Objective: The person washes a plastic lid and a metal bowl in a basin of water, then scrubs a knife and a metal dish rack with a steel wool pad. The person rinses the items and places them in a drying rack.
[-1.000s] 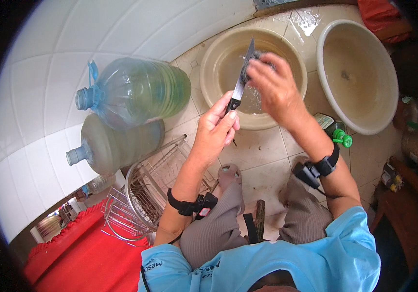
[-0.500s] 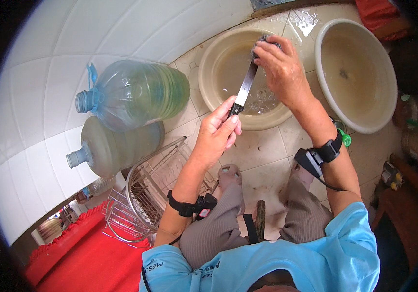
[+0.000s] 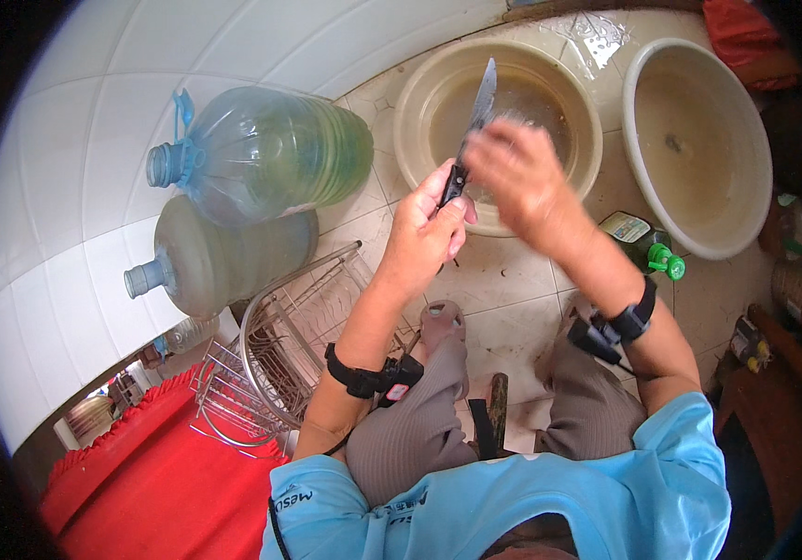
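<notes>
My left hand (image 3: 424, 229) grips the dark handle of a kitchen knife (image 3: 475, 117), whose grey blade points up and away over a beige basin (image 3: 419, 89) holding shallow water. My right hand (image 3: 513, 173) is blurred with motion, right beside the lower part of the blade and the handle. Whether it touches the blade, or holds anything, is not visible. Both wrists wear black bands.
A second, larger beige basin (image 3: 699, 140) sits to the right. Two big water jugs (image 3: 261, 159) lie on the tiled floor at left, next to a wire dish rack (image 3: 279, 345) and a red cloth (image 3: 158, 476). A green-capped bottle (image 3: 648, 247) lies by my right forearm.
My right hand has slid from the blade's tip down toward the handle, leaving the upper blade bare. The left hand kept its grip on the handle, almost in place.
</notes>
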### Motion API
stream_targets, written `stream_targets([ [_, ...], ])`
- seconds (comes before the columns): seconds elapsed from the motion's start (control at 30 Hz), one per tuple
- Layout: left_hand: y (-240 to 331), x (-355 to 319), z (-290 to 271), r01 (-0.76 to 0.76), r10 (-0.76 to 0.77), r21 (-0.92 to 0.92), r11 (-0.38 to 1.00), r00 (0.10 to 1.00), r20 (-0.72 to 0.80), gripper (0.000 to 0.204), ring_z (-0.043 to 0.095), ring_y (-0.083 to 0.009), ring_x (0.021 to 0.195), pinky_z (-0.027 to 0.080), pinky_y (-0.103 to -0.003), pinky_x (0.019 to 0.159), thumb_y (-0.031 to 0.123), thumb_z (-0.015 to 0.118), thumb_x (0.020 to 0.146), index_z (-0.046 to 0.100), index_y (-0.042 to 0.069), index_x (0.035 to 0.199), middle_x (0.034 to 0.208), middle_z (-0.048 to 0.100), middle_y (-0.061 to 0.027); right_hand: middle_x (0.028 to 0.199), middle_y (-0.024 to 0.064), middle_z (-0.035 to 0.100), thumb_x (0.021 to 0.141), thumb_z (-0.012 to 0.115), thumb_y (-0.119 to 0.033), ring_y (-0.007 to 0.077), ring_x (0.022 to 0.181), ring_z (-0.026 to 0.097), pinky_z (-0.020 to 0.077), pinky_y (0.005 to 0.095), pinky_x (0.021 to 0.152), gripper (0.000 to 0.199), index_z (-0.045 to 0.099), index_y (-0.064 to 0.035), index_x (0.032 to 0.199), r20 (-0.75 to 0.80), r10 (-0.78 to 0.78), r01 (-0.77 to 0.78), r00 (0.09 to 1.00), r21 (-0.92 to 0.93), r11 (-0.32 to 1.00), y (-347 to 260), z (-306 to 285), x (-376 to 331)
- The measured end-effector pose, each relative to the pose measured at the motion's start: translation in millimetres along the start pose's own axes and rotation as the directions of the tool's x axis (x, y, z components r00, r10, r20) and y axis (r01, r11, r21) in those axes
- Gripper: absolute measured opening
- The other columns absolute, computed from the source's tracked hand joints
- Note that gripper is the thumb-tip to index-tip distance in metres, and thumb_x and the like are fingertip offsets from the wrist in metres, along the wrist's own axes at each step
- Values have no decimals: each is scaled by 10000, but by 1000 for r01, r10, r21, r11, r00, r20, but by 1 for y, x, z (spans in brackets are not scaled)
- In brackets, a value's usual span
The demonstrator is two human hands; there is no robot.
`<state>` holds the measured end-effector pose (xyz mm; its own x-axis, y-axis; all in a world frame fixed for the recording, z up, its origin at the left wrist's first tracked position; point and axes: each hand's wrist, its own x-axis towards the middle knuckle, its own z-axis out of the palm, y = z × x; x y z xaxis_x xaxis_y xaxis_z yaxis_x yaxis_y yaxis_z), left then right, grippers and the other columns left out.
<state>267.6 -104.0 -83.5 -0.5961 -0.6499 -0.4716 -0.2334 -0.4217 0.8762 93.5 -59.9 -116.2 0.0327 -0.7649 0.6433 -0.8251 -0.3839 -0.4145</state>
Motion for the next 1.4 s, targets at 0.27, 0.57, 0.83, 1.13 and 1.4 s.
stream_targets([
  [0.27, 2, -2, 0, -13, 13, 113, 994, 1000, -2, 447, 440, -39, 556, 361, -183, 486, 70, 499, 977, 425, -5, 1411, 853, 578, -26, 1048, 109, 646, 658, 684, -41, 306, 1101, 566, 452, 427, 821, 349, 634, 14, 999, -20, 19, -18, 1000, 32, 999, -6, 0, 6],
  [0.57, 5, -3, -4, 7, -7, 75, 997, 1000, -1, 459, 457, -40, 587, 392, -189, 510, 29, 502, 960, 427, -9, 1411, 834, 565, -9, 1070, 138, 637, 668, 683, -27, 313, 1127, 560, 456, 429, 840, 350, 643, 0, 1015, -4, -58, 58, 998, 89, 994, -6, 1, 2],
  [0.83, 4, -4, -7, -5, 4, 26, 1000, 999, 42, 460, 424, -32, 528, 346, -180, 459, 62, 528, 963, 439, -18, 1407, 837, 584, -25, 1037, 131, 640, 657, 651, -24, 326, 1108, 567, 463, 438, 822, 340, 631, -8, 997, 17, -64, 63, 998, 54, 997, 0, 11, -9],
  [1.13, 4, 0, -11, 87, -61, -215, 973, 990, 125, 394, 440, -32, 495, 341, -164, 417, 83, 534, 963, 482, -46, 1333, 859, 614, -74, 1042, 110, 671, 796, 711, -58, 314, 1057, 579, 480, 410, 867, 262, 647, -20, 1048, -206, 329, -330, 921, 30, 943, 48, 0, -11],
  [1.4, 3, 3, -11, 106, -57, -286, 952, 983, 175, 382, 457, -32, 488, 331, -159, 404, 94, 519, 962, 503, -96, 1293, 841, 624, -107, 1239, 159, 633, 826, 765, -183, 303, 1150, 596, 455, 355, 990, 352, 664, -42, 1133, -247, 604, -489, 758, 398, 776, 34, -21, -13],
])
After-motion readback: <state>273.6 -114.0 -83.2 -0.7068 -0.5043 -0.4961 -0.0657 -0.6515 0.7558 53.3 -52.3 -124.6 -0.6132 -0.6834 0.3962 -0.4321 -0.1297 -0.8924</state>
